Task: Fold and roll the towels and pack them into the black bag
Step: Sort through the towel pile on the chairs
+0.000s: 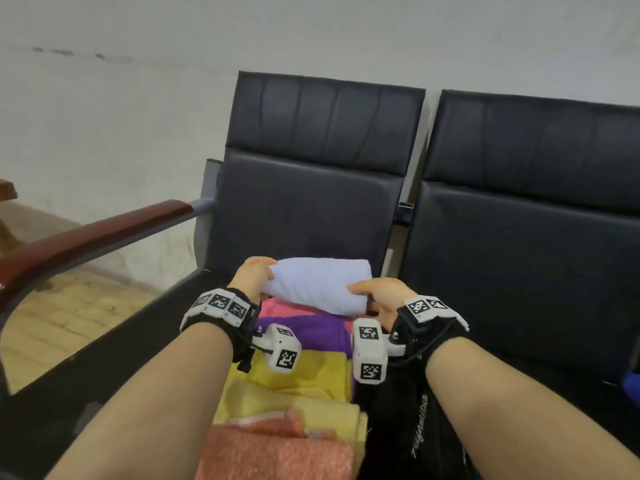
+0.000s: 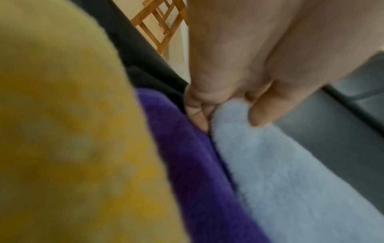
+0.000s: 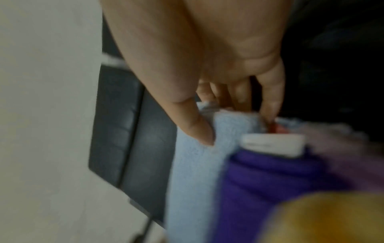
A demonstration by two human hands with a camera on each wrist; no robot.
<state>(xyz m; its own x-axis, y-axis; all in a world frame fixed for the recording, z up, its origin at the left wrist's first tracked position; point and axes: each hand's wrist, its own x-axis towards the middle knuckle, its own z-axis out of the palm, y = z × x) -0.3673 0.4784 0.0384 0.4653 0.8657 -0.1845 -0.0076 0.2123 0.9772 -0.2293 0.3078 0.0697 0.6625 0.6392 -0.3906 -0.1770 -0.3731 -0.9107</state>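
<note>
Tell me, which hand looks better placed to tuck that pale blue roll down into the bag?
Probably the right hand: it grips the light blue towel at the end nearest the black bag. The left hand holds the far end, away from the bag.

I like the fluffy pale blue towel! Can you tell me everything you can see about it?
The blue towel is pale, soft and fluffy, rolled into a fat bundle lying sideways. The left hand grips one end and the right hand grips the other, fingers curled over it. It sits at the far end of the row, right beside the purple towel, near the black seat.
</note>
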